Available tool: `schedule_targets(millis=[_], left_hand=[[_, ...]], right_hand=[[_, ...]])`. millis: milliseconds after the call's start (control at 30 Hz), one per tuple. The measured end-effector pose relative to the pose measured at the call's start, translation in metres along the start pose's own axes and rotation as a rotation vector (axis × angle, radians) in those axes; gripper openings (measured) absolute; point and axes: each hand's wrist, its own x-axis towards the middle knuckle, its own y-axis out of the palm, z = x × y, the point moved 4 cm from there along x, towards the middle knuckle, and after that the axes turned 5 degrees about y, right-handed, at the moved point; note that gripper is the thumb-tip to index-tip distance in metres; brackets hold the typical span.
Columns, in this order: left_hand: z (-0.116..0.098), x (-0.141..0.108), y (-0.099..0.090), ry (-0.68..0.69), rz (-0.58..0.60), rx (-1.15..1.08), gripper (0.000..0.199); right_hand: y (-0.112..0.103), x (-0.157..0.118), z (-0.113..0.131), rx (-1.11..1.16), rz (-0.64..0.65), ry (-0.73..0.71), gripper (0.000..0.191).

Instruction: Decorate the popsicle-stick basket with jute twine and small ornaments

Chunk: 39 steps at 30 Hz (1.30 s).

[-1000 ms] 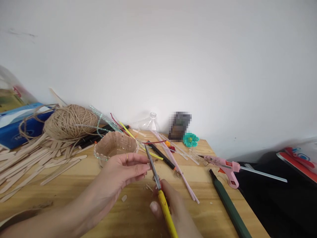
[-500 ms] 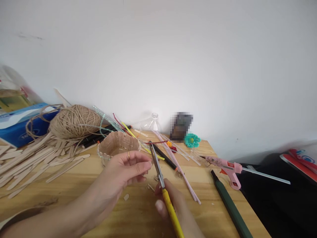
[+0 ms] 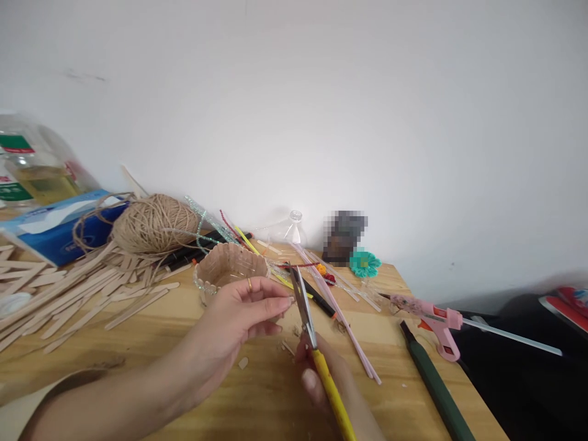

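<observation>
My right hand [image 3: 333,376] is closed around yellow-handled scissors [image 3: 305,309], whose blades point away from me and stand slightly apart. To the left of the blades, my left hand [image 3: 248,312] has thumb and forefinger pressed together; what is between them is too small to make out. Behind my left hand sits a scalloped wooden-stick basket [image 3: 232,260] with a glittery trim low on its side, partly covered by the fingers. Small wooden scraps [image 3: 243,363] lie on the tabletop below the hands.
Wooden craft sticks [image 3: 82,294] and a twine ball [image 3: 156,223] lie at left beside a blue tissue pack [image 3: 87,236]. Pink sticks [image 3: 353,343], a teal flower [image 3: 365,263], a pink glue gun [image 3: 436,318] and a dark green tool [image 3: 436,380] lie right, near the table edge.
The scissor blades have parted slightly from nearly closed. My left hand keeps its pinch. The whole scene sits a little further right in the view.
</observation>
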Motion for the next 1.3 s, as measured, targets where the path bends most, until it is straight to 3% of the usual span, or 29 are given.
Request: schedule_targets(millis=[267,533,933,1033,1167,1300], left_hand=[[0.0,0.002,0.002,0.01,0.007,-0.048,0.015],[-0.001,0.002,0.001,0.01,-0.019,-0.047,0.013],[-0.007,-0.001,0.003,0.065,-0.025,0.025,0.012],[-0.008,0.0,0.004,0.095,0.005,0.092,0.01],[-0.007,0.0,0.007,0.152,0.099,0.269,0.003],[0.0,-0.001,0.01,0.148,0.179,0.414,0.008]], right_hand=[[0.0,0.001,-0.014,0.011,0.028,-0.026,0.052],[0.002,0.001,-0.013,-0.015,0.004,-0.044,0.06],[-0.004,0.0,-0.02,0.052,0.049,-0.078,0.049],[-0.006,0.005,-0.022,0.118,0.059,-0.077,0.044],[-0.012,0.019,-0.027,0.267,-0.02,-0.067,0.043],[-0.014,0.022,-0.03,0.309,-0.096,-0.047,0.038]])
